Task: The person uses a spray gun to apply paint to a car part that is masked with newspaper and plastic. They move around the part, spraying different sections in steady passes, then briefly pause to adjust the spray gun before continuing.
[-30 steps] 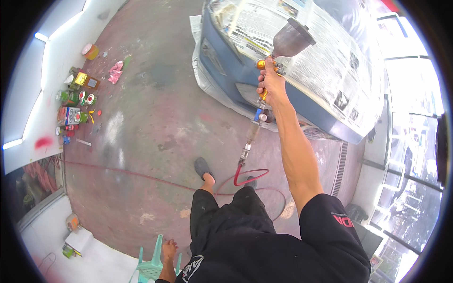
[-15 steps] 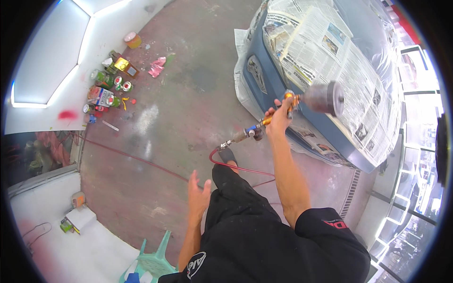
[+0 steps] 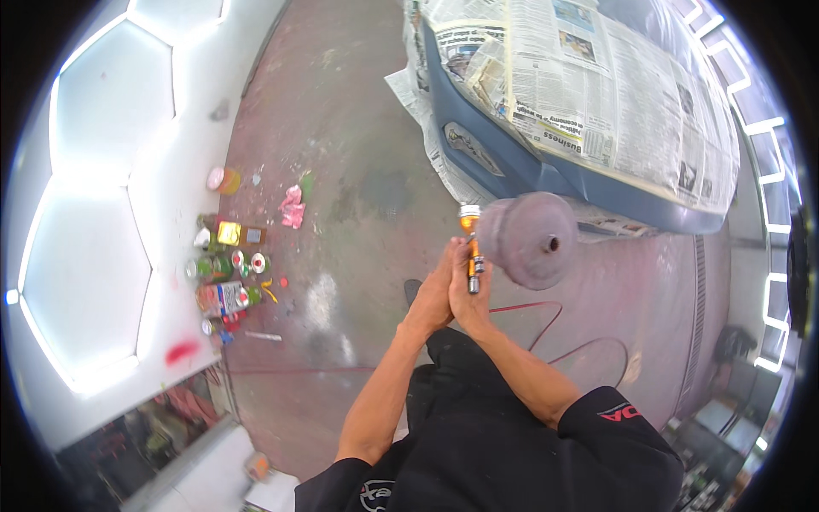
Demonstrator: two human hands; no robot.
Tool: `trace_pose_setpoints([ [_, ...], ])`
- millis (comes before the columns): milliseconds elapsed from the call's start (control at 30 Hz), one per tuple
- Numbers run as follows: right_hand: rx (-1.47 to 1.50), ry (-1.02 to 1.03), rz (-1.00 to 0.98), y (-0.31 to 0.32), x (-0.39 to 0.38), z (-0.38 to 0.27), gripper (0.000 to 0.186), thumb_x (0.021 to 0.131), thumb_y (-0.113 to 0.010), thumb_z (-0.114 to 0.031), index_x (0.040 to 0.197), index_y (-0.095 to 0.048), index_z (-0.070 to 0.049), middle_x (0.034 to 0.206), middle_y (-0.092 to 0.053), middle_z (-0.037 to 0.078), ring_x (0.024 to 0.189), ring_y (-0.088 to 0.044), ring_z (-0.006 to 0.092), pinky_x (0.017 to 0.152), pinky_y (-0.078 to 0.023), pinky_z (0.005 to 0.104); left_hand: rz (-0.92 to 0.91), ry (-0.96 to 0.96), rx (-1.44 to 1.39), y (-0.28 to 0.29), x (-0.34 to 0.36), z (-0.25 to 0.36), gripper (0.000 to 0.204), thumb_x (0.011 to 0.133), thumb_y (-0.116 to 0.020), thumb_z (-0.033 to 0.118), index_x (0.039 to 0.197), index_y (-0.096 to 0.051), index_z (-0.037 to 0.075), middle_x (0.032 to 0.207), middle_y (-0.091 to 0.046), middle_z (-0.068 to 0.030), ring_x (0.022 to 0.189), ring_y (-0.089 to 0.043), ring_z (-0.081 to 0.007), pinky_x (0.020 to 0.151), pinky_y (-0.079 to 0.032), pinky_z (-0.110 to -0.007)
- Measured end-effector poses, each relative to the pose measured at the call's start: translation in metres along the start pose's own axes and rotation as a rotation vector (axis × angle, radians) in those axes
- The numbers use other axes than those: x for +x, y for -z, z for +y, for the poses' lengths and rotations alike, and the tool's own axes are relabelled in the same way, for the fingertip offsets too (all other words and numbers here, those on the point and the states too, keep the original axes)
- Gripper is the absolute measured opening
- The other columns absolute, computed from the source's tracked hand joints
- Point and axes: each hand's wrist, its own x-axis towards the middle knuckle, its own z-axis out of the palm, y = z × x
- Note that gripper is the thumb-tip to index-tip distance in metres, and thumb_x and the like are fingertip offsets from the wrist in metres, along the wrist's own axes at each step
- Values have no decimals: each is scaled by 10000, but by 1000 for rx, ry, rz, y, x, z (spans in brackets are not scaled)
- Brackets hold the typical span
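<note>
A paint spray gun (image 3: 473, 250) with gold metal parts is held up in front of me. Its round, smoky grey paint cup (image 3: 527, 240) juts out to the right. My right hand (image 3: 472, 300) is closed around the gun's grip. Pressed against it from the left, my left hand (image 3: 432, 295) has its fingers closed at the gun as well; the fingertips are partly hidden. A red air hose (image 3: 553, 328) loops on the right of my legs. Beyond the gun stands a blue-grey car front (image 3: 589, 189), with newspaper (image 3: 597, 77) masking over its upper part.
Along the left wall stand several paint cans and bottles (image 3: 223, 299), a yellow-topped tub (image 3: 223, 180) and pink crumpled paper (image 3: 293, 207). Hexagonal light tubes (image 3: 128, 183) line that wall. A floor drain grate (image 3: 695, 316) runs at the right. The hose also crosses the floor to the left.
My left hand has come up from lower left to meet the right at the spray gun. The gun has moved left and down, its cup now facing me more. My view has turned.
</note>
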Motion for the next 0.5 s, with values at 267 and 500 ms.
trace_pose_setpoints([
  [267,17,-75,-412,-14,-11,43,1143,848,-949,-605,1679,-457,7,1470,-685,272,1426,-615,447,1185,-489,521,354,38,-43,76,68,26,483,1156,-646,359,1534,-569,68,1347,-675,-114,838,-573,-150,723,-490,-355],
  [500,-842,-288,-727,21,-47,213,782,842,-866,-719,1369,-770,-149,1278,-774,236,1244,-727,430,1052,-575,497,257,136,-464,146,123,101,569,1199,-578,505,1578,-511,86,1302,-683,-92,570,-486,-69,516,-453,-299],
])
